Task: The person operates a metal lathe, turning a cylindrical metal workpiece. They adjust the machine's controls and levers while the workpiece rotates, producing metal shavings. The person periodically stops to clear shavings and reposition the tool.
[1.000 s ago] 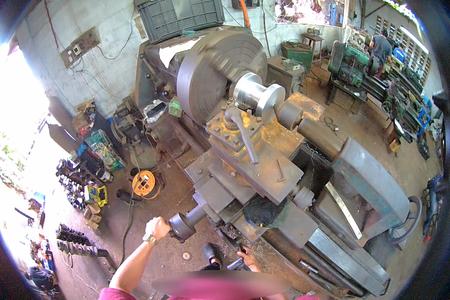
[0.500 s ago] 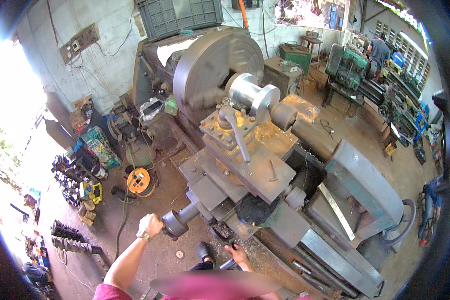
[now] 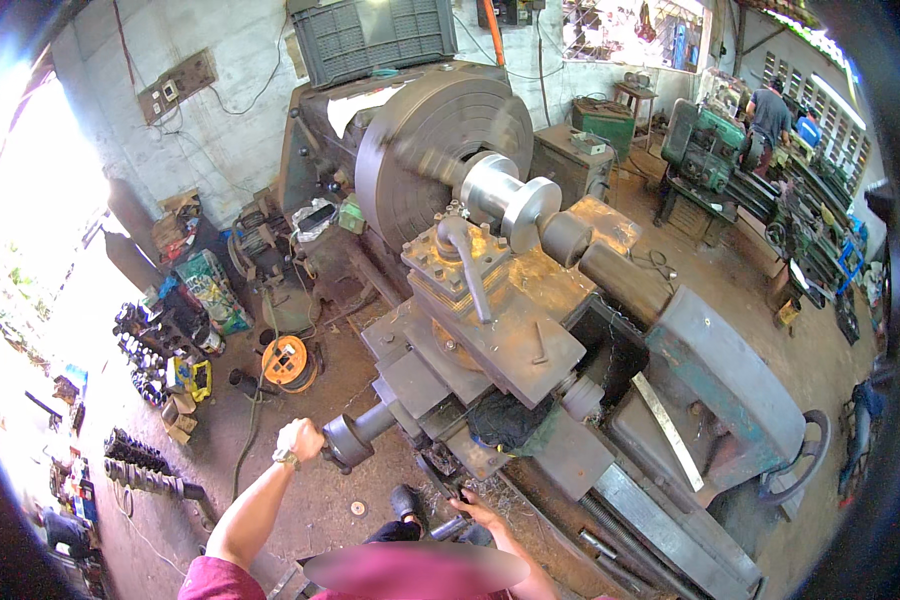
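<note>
A large lathe stands before me, its big round chuck (image 3: pixel 400 165) blurred on its face as it spins. A shiny metal workpiece (image 3: pixel 492 190) with a spool-like shape sits between the chuck and the tailstock (image 3: pixel 720 370). Close beside the workpiece is the tool post (image 3: pixel 455 260), with a clamping lever (image 3: pixel 475 275) on top. My left hand (image 3: pixel 300 440) is closed on the crank handle at the round dark collar (image 3: pixel 346 440) of the cross slide. Lower down, my right hand (image 3: pixel 478 508) has its fingers wrapped round a dark handwheel handle (image 3: pixel 458 498) by the carriage.
A hex key (image 3: pixel 540 342) lies on the slide, and a dark cloth (image 3: pixel 510 420) is below it. A flat metal bar (image 3: pixel 667 430) rests by the tailstock. An orange reel (image 3: pixel 288 363) and engine parts (image 3: pixel 145 470) are on the floor at left. Another person (image 3: pixel 768 112) is at a far lathe.
The view has shifted slightly, moving the background right and down. The chuck's blurred jaws show at different places. Both hands keep their grips, with little visible movement.
</note>
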Demonstrator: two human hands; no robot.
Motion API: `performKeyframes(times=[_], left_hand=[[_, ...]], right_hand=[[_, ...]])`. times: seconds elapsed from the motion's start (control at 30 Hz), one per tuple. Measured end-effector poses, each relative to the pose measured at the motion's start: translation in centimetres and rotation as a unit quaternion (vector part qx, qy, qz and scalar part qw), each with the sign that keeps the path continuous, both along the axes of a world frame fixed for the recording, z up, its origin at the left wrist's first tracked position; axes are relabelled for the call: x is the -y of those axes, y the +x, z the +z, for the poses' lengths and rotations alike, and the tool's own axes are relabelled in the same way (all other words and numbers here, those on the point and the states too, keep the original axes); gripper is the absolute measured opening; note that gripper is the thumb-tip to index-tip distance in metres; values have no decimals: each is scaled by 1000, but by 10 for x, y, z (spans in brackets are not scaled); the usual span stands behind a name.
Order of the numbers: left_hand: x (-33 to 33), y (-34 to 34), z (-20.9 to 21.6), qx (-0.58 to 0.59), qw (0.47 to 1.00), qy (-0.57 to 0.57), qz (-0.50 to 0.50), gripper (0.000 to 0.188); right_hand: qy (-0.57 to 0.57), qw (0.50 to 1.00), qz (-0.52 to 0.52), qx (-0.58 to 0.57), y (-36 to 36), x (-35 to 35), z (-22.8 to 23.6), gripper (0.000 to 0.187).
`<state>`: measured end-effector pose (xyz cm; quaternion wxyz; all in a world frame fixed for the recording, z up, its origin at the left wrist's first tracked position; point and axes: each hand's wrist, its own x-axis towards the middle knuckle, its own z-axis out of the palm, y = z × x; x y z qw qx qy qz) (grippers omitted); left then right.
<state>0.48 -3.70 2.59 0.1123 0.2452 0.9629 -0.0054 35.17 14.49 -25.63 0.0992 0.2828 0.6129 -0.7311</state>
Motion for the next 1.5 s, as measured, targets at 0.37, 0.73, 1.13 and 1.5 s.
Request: performKeyframes(times=[0.37,0.73,1.13,1.5], left_hand=[[3,-4,-7,17,1000,6,-2,30],[0,-6,2,26,999,28,-28,31],[15,-36,-25,235,954,185,11,34],[-20,-106,-107,376,886,213,-167,38]], right_hand=[[127,965,-186,-135,5,22,1,43],[53,955,-287,-47,-11,22,67,54],[10,977,-212,15,-6,18,31,40],[55,969,-235,60,17,18,10,45]])
